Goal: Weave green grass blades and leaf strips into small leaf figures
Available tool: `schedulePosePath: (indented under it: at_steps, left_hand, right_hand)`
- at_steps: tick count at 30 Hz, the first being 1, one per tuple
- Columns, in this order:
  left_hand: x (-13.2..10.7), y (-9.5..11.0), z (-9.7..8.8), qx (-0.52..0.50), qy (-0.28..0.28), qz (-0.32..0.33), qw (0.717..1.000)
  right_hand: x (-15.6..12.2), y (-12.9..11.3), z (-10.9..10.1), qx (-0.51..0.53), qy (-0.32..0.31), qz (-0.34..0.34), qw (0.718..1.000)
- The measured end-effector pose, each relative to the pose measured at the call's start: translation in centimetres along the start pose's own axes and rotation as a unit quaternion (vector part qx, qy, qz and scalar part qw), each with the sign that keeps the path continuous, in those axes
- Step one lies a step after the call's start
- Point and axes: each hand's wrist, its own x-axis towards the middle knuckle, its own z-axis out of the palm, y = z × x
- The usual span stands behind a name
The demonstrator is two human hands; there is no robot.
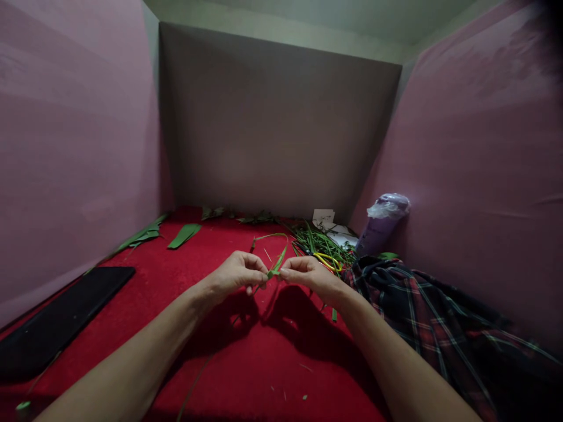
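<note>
Between my two hands is a narrow green leaf strip [273, 272], folded or knotted where the fingertips meet it. My left hand [241, 271] pinches it from the left with thumb and forefinger. From the right, my right hand [310, 274] pinches it the same way, with the two hands a little apart. A thin loop of the strip arches up above the fingers, and a long thin end seems to trail down below my left hand. Exactly how the strip is folded is too small to make out.
A red cloth [246, 375] covers the surface. Cut green leaves [323, 241] lie piled behind my right hand, beside yellow-handled scissors [328, 261]. A plaid garment [422, 305] and a purple container [382, 223] are at right. A black flat object [65, 316] and broad leaf piece [185, 235] lie left.
</note>
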Motion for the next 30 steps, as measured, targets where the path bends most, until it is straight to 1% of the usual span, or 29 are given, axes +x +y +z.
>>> schedulePosePath:
  at_steps: [3,6,10,15,17,20,24,27,30]
  left_hand:
    - [-0.2,0.4,-0.1,0.001,-0.015,-0.006,1.0]
    - [-0.3,0.8,-0.1,0.012,-0.018,-0.024,0.999]
    - [-0.1,0.4,-0.1,0.025,-0.026,-0.037,0.999]
    - [0.4,-0.9,-0.3,0.018,-0.037,-0.055,0.998]
    - [0.5,-1.0,-0.3,0.015,-0.031,-0.062,0.998]
    - [0.4,-0.4,-0.3,0.016,-0.018,-0.083,0.996]
    - [0.4,0.1,-0.4,0.01,-0.016,-0.096,0.995]
    - [0.4,0.2,-0.5,0.003,-0.018,-0.099,0.995]
    - [0.5,0.0,-0.6,0.0,-0.018,-0.1,0.995]
  right_hand:
    - [-0.2,-0.2,0.0,0.053,-0.024,0.018,0.998]
    - [-0.2,0.0,-0.1,0.073,-0.019,0.041,0.996]
    - [-0.1,0.5,-0.3,0.084,-0.015,0.075,0.994]
    - [-0.1,0.8,-0.2,0.102,-0.044,0.115,0.987]
    - [-0.1,0.8,-0.2,0.093,-0.045,0.124,0.987]
    - [-0.1,0.6,-0.3,0.068,-0.048,0.144,0.986]
    - [0.0,0.6,-0.7,0.075,-0.059,0.141,0.985]
    - [0.2,0.7,-0.7,0.089,-0.044,0.126,0.987]
    - [0.3,0.8,-0.7,0.103,-0.034,0.127,0.986]
